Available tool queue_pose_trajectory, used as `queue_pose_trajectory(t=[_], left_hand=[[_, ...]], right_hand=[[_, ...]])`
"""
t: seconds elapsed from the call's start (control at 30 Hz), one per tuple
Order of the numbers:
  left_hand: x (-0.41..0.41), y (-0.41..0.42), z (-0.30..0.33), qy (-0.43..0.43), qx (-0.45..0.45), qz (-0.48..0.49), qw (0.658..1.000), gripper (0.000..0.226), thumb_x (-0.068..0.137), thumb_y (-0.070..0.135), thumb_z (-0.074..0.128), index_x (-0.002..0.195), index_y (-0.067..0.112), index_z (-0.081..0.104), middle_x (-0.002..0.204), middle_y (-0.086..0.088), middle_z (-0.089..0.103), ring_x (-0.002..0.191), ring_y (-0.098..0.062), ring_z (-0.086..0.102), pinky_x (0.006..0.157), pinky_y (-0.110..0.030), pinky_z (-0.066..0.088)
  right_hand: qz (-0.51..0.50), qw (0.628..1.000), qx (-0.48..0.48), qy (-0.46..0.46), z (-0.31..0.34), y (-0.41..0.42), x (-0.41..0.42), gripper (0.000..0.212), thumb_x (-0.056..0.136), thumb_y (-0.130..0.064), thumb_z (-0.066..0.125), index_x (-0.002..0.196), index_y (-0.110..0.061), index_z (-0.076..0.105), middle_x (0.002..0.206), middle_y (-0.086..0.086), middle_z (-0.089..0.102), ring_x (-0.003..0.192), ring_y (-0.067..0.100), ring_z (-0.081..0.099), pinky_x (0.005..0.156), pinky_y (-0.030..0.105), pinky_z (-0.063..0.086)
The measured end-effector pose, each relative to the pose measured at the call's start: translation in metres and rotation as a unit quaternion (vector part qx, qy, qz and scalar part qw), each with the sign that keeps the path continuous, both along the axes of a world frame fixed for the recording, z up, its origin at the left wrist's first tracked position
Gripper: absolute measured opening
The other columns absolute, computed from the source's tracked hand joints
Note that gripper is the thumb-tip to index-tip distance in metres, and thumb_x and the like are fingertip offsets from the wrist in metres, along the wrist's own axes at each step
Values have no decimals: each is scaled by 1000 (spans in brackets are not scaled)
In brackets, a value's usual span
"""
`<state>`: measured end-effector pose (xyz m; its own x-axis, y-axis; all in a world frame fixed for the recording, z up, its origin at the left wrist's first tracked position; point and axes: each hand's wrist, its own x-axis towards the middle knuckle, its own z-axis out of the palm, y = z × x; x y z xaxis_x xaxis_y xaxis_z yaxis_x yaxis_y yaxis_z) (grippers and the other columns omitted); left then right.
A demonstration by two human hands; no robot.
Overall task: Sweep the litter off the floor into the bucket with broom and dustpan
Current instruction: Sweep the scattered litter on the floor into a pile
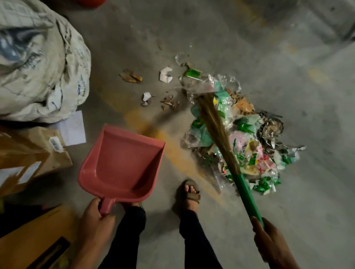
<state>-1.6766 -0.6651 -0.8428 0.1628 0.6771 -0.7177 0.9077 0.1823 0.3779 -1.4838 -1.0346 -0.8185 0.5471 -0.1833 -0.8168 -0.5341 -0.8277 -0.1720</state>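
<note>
My left hand (96,215) grips the handle of a pink dustpan (123,163), held empty above the concrete floor at lower left. My right hand (267,238) holds the green handle of a broom (221,132), whose straw bristles lie across a heap of litter (247,142): clear plastic, green wrappers, torn cardboard. Loose scraps lie apart to the left of the heap: a brown scrap (131,76), white paper bits (165,74) and a crumpled white piece (146,96). No bucket is clearly in view; a red object (90,1) shows at the top edge.
A big stuffed white sack (38,61) fills the upper left. Below it lie a white sheet (74,128), a brown paper bag (38,151) and a cardboard box (36,242). My sandalled foot (189,194) stands between dustpan and heap. Yellow paint marks (169,142) streak the floor.
</note>
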Motion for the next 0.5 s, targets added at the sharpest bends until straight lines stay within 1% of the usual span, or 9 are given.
queue_pose_trajectory(t=[0.1,0.13,0.2,0.27,0.3,0.33,0.4,0.47,0.5], left_hand=[[-21,38,7,3,7,16,1000,27,79,-5,62,99,13,60,81,-11,62,75,-32,56,69,-39,42],[-29,52,9,12,7,22,1000,32,78,-6,61,104,13,59,83,-10,61,78,-32,56,71,-38,42],[-49,77,13,32,7,30,999,44,76,-9,60,114,14,57,93,-10,62,87,-32,57,79,-38,43],[-67,102,18,58,9,58,997,62,75,-8,63,133,11,52,119,-16,61,107,-35,57,96,-44,44],[-76,113,21,69,10,78,995,69,75,-8,65,140,10,48,129,-17,58,115,-36,55,103,-46,41],[-85,124,21,72,13,97,993,72,75,-8,66,142,8,46,135,-18,55,120,-36,53,107,-46,38],[-100,142,21,65,19,128,989,70,75,-8,67,140,6,47,137,-18,53,122,-36,52,108,-45,37],[-110,155,20,66,7,134,989,67,75,-2,70,138,9,50,133,-16,56,118,-34,54,105,-45,39],[-113,160,19,68,3,129,989,66,74,1,72,136,9,52,127,-14,58,114,-33,55,104,-44,39]], right_hand=[[90,996,-24,-2,8,30,-33,26,93,-48,59,84,-24,66,59,3,67,56,16,66,61,31,54],[115,993,-25,2,8,42,-41,25,91,-50,61,86,-26,66,63,2,67,62,14,66,65,31,54],[178,983,-31,20,6,72,-54,33,85,-62,59,91,-30,64,73,-4,66,71,9,64,68,23,49],[271,961,-44,41,-2,109,-61,58,69,-86,39,94,-37,58,82,-9,65,77,4,63,69,17,46],[323,944,-49,50,-8,129,-61,66,64,-92,27,96,-41,54,87,-10,65,80,3,63,71,16,47],[367,926,-54,63,-12,151,-61,66,68,-91,23,103,-43,52,94,-11,65,85,4,64,73,16,47],[438,895,-46,70,-28,195,-57,58,84,-80,27,123,-41,46,101,-11,60,93,9,64,73,19,46],[496,866,-45,43,-50,237,-58,68,86,-78,25,132,-31,44,107,-6,60,89,14,63,69,23,44],[515,856,-49,15,-63,254,-59,70,89,-75,30,138,-26,41,116,-2,61,88,15,64,67,25,43]])
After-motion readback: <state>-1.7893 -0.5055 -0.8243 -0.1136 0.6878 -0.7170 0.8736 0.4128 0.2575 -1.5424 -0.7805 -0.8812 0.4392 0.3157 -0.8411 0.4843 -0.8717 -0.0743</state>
